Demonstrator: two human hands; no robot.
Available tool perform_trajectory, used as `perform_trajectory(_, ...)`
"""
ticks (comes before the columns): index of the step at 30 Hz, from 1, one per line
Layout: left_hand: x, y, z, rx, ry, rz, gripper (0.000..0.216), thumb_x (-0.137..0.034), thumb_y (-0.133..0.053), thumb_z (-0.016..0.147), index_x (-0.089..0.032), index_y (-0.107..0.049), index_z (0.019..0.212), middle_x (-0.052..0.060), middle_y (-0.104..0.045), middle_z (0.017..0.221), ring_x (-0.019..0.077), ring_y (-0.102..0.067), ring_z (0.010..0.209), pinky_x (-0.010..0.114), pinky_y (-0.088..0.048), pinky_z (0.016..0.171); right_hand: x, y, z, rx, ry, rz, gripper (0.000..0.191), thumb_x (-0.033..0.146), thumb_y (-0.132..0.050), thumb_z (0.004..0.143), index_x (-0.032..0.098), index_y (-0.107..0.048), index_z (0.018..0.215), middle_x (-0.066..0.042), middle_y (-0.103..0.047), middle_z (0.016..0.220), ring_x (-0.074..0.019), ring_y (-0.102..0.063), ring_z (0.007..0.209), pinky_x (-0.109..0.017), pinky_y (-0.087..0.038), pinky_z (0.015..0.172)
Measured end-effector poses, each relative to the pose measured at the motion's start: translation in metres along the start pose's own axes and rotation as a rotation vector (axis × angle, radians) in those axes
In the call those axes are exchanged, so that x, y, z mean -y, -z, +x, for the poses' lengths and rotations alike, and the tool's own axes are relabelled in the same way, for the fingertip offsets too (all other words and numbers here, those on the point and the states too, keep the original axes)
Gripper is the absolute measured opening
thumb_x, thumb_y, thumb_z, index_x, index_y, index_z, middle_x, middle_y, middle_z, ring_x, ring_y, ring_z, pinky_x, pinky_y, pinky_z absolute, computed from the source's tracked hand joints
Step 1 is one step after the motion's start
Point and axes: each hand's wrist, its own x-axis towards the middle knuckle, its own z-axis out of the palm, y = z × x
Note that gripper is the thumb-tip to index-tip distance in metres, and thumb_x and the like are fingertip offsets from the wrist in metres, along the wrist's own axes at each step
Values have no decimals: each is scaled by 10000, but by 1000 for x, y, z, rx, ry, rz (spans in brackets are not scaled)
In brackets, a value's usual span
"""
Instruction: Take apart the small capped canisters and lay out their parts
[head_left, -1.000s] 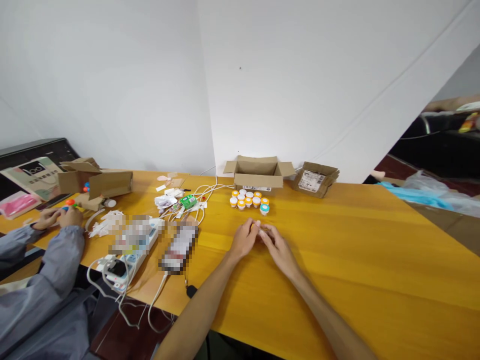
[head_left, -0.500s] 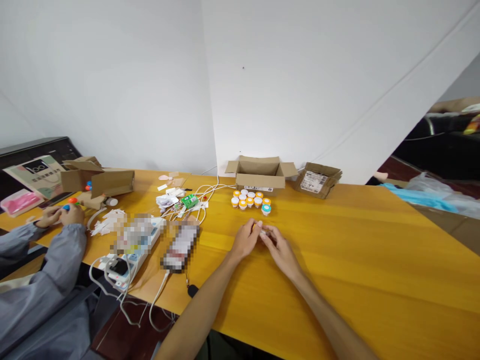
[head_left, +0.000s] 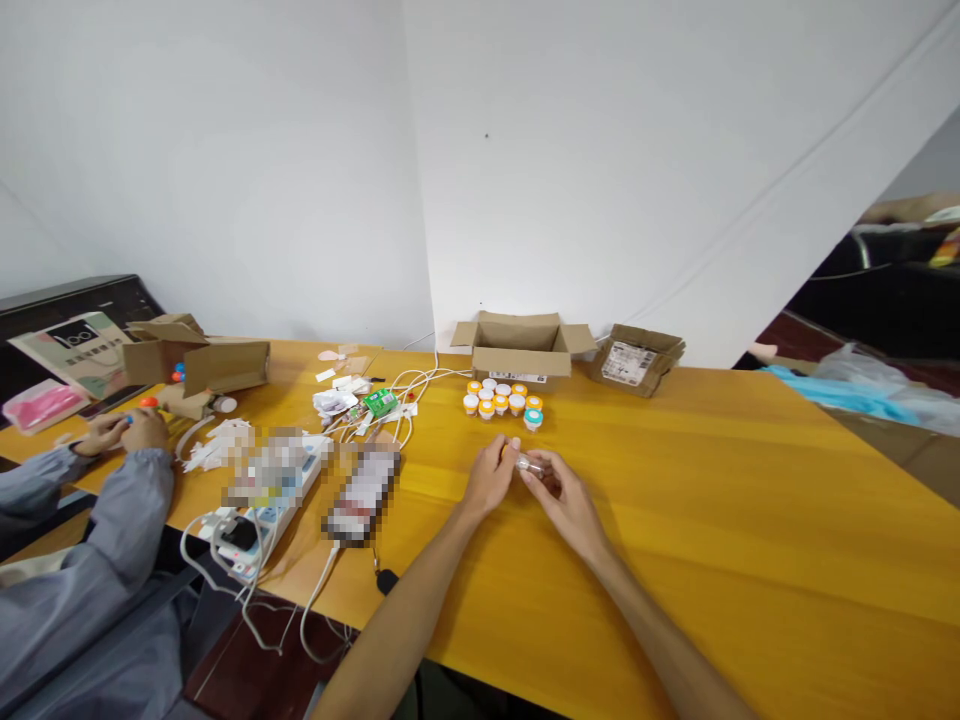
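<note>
A small clear plastic jar (head_left: 531, 464) lies on its side between my two hands, above the table. My left hand (head_left: 491, 476) pinches its left end, where a bit of orange shows at the fingers. Closed around the right end is my right hand (head_left: 561, 496), with the thumb below and fingers partly hiding the jar. Beyond my hands stands a cluster of similar small jars (head_left: 501, 404) with orange or white lids. One jar with a teal lid (head_left: 532, 418) is at its near right corner.
An open cardboard box (head_left: 520, 358) stands behind the jars, with a second carton (head_left: 637, 360) to its right. Left are a phone (head_left: 363, 494), a power strip (head_left: 300, 490), cables and a green packet (head_left: 381, 402). A co-worker's hands (head_left: 142, 430) handle small coloured parts at far left.
My hands have shifted slightly apart, and more of the clear jar shows between them. The co-worker's hands have moved a little; the cluster of jars looks the same.
</note>
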Motion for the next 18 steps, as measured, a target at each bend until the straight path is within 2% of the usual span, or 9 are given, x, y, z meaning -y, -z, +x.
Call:
perform_trajectory(6,1,0,2,-68,4,23,396,-508,-385,919,-230,-360,638,-55,-412,573,133,-427,576,267,-303,584,0,5,1,-111,69,-85,369,579,-567,810,220,-618,880,-41,-667,776,-197,-588,690,-308,-484,639)
perform_trajectory(10,3,0,2,-104,8,38,378,-492,-389,918,-231,-375,645,-52,-435,565,135,-433,564,269,-299,579,-8,20,6,-245,111,-281,282,508,-539,821,231,-594,837,-39,-649,747,-190,-545,642,-313,-454,629)
perform_trajectory(12,3,1,3,-116,11,43,377,-492,-390,918,-231,-383,647,-51,-446,565,135,-438,562,268,-301,578,-14,29,9,-292,94,-447,197,428,-539,801,236,-582,814,-54,-659,773,-208,-564,677,-334,-448,669)
perform_trajectory(15,3,1,3,-141,2,54,389,-502,-403,915,-230,-388,638,-54,-435,554,133,-434,554,265,-295,569,-24,38,12,-258,13,-682,77,311,-538,766,239,-563,755,-61,-656,741,-240,-596,728,-362,-430,718)
perform_trajectory(18,3,2,4,-154,3,53,380,-501,-426,911,-226,-423,648,-54,-451,555,131,-437,548,263,-297,564,-31,41,14,-249,-60,-816,50,261,-538,778,234,-578,788,-69,-655,738,-260,-612,773,-374,-414,736)
